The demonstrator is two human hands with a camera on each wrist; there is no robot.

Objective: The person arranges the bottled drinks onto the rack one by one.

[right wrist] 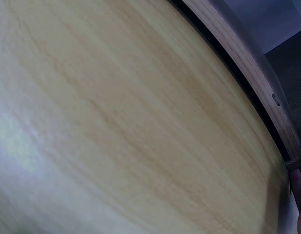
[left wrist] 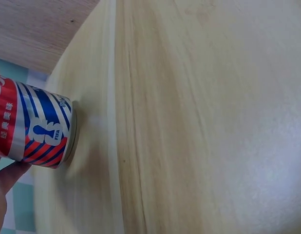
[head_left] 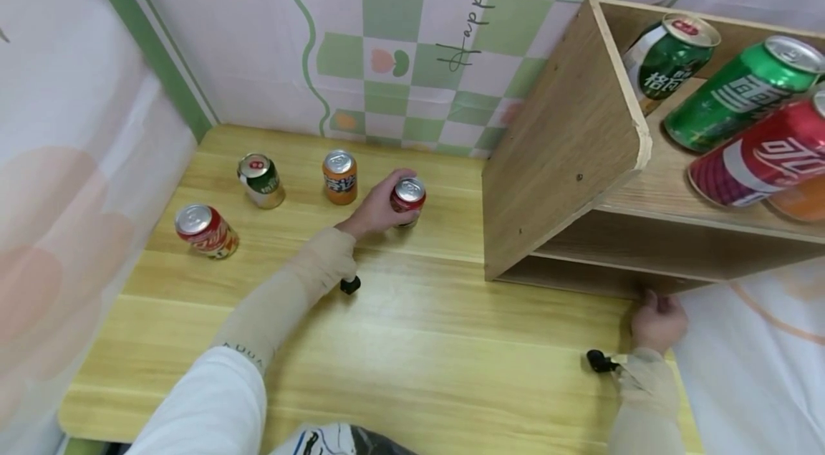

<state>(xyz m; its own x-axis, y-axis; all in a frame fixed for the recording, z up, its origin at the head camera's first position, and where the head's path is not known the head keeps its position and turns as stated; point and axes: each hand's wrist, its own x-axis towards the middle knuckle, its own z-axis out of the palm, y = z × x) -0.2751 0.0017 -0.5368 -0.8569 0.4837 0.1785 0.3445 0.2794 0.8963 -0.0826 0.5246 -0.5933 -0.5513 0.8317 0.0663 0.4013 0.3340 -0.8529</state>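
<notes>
My left hand (head_left: 380, 208) grips a red cola can (head_left: 407, 195) upright, with fingers and thumb around its sides. In the left wrist view, the cola can (left wrist: 36, 122) shows blue, white and red stripes near its base, which is at the tabletop. My right hand (head_left: 659, 322) is at the lower front edge of a wooden shelf unit (head_left: 561, 132). In the right wrist view, fingers (right wrist: 299, 190) touch the end of the shelf's wooden edge (right wrist: 257, 73); how they curl is mostly hidden.
Left of the held can stand an orange can (head_left: 340, 179), a green-and-gold can (head_left: 261, 181) and a red can (head_left: 208, 231). The upper shelf holds a dark green can (head_left: 670, 61), a bright green can (head_left: 741, 93), a red can (head_left: 760, 150) and a partly hidden orange can (head_left: 806, 198).
</notes>
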